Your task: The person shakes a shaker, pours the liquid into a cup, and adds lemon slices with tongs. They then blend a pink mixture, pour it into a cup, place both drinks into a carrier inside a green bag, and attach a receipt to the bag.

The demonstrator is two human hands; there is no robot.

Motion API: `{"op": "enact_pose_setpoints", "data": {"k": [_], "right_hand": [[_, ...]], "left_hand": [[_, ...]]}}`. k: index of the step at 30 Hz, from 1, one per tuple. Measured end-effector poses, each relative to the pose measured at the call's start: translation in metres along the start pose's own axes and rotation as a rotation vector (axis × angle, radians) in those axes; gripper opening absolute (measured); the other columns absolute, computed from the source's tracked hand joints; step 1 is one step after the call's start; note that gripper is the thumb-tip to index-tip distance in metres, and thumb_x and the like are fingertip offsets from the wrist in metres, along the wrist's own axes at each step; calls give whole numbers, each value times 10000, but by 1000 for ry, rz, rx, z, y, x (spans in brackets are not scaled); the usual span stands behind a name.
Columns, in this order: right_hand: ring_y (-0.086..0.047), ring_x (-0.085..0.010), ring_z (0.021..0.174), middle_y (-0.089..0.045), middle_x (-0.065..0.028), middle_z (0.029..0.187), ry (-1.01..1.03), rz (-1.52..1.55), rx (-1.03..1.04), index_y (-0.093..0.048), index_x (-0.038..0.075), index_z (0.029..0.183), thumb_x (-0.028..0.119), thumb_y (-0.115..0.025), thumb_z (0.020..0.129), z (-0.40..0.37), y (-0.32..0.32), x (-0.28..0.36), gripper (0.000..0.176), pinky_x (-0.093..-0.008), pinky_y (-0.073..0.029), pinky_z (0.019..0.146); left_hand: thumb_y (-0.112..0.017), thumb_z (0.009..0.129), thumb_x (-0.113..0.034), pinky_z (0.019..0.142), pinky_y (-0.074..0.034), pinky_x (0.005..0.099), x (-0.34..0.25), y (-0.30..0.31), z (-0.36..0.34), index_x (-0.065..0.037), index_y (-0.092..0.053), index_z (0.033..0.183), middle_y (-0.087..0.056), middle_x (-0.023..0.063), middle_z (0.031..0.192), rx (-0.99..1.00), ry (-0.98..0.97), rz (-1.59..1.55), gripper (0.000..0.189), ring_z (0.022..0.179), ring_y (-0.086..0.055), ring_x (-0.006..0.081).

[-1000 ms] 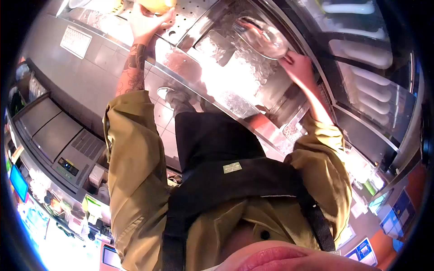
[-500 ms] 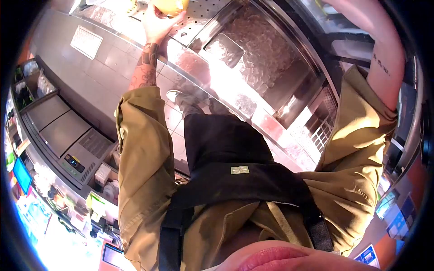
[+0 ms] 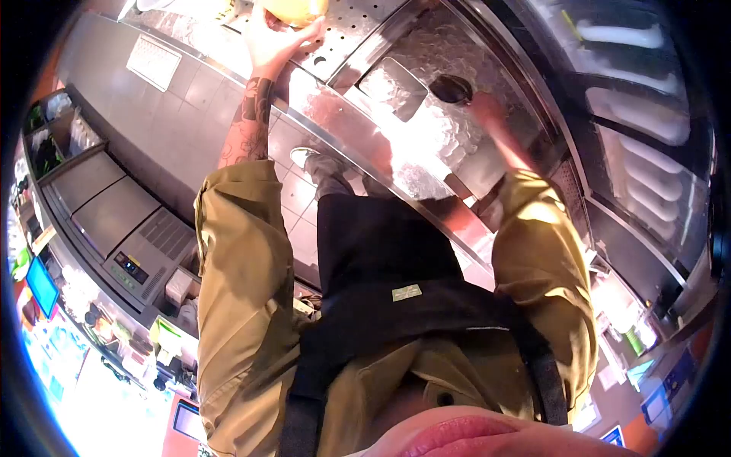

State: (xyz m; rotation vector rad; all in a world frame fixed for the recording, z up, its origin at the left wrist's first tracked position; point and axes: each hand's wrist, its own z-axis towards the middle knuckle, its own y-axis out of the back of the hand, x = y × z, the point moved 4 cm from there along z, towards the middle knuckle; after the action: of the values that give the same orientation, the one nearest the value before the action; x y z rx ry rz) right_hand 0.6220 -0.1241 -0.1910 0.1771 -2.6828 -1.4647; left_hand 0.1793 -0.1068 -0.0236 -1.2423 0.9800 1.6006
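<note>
At the top edge, my left hand (image 3: pixel 276 44) is closed around a rounded yellow container (image 3: pixel 295 11), partly cut off by the frame. That container is over a perforated metal counter (image 3: pixel 346 34). My right hand (image 3: pixel 487 109) reaches over the ice bin, its fingers closed on a dark scoop (image 3: pixel 451 88); the grip is blurred and the handle hidden. Loose ice (image 3: pixel 457 49) lies under and around the scoop. A squarish metal pan (image 3: pixel 394 89) sits in the ice to the left of the scoop, a small gap apart.
The metal front edge of the counter (image 3: pixel 320 131) runs diagonally before me. At right is a dark rack with pale, long shapes (image 3: pixel 620 114). Behind on the left stand a grey appliance (image 3: pixel 129 266) and bins (image 3: pixel 72 141). A tiled floor (image 3: pixel 183 114) lies below.
My right hand has come down from the upper right and into the ice bin, and the dark scoop is now in it. My left hand keeps its hold, shifted slightly right in view.
</note>
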Motion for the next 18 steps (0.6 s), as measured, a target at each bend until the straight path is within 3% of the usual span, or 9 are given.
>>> {"op": "enact_pose_setpoints", "data": {"k": [2, 6, 9, 11, 14, 16, 18], "right_hand": [[-665, -374, 909, -687, -198, 944, -75, 35, -41, -709, 53, 924, 365, -651, 798, 23, -39, 22, 342, -478, -524, 798], [-664, -368, 920, -695, -154, 965, -195, 249, -61, -705, 87, 967, 341, -652, 790, 29, -55, 59, 314, -447, -525, 806], [-664, -354, 915, -688, -148, 977, -148, 546, -244, -690, 91, 998, 353, -663, 789, -10, -43, 49, 336, -425, -522, 787], [-675, -317, 819, -676, -177, 903, -57, 535, -273, -674, 64, 996, 342, -674, 795, -20, -41, 20, 342, -389, -508, 721], [-669, -315, 750, -667, -188, 832, 5, 573, -280, -675, 50, 944, 309, -674, 795, -74, 9, 5, 299, -385, -504, 672], [-661, -342, 747, -670, -185, 830, 15, 542, -268, -676, 51, 902, 287, -672, 783, -112, 71, 7, 264, -393, -514, 661], [-631, -273, 613, -643, -186, 733, 50, 385, -255, -665, 23, 866, 300, -694, 779, -144, 133, 11, 291, -368, -485, 590]], "left_hand": [[-839, 652, -27, 812, -548, 332, -6, -2, -3, 9, -512, 1138, -632, 136, 1084, -4, 44, -13, 587, 958, -636, 197], [-799, 665, 1, 809, -541, 368, -17, -6, -6, 5, -497, 1178, -618, 149, 1104, -20, 161, -22, 595, 970, -623, 227], [-768, 676, 23, 807, -536, 395, -24, -9, -8, 1, -485, 1209, -607, 158, 1118, -39, 289, -30, 604, 980, -614, 250], [-748, 683, 37, 806, -533, 413, -28, -12, -9, -1, -477, 1229, -600, 164, 1128, -61, 357, -63, 611, 986, -607, 266], [-711, 685, 57, 855, -517, 465, -34, -15, -12, -10, -458, 1283, -576, 184, 1194, -60, 417, -93, 653, 1060, -585, 305], [-744, 685, 40, 846, -531, 427, -30, -8, -10, -2, -473, 1241, -590, 170, 1165, -28, 285, -29, 620, 1029, -603, 276], [-777, 685, 24, 837, -546, 389, -9, 0, -6, 5, -488, 1200, -604, 156, 1135, 11, 150, 22, 590, 998, -622, 247]]}}
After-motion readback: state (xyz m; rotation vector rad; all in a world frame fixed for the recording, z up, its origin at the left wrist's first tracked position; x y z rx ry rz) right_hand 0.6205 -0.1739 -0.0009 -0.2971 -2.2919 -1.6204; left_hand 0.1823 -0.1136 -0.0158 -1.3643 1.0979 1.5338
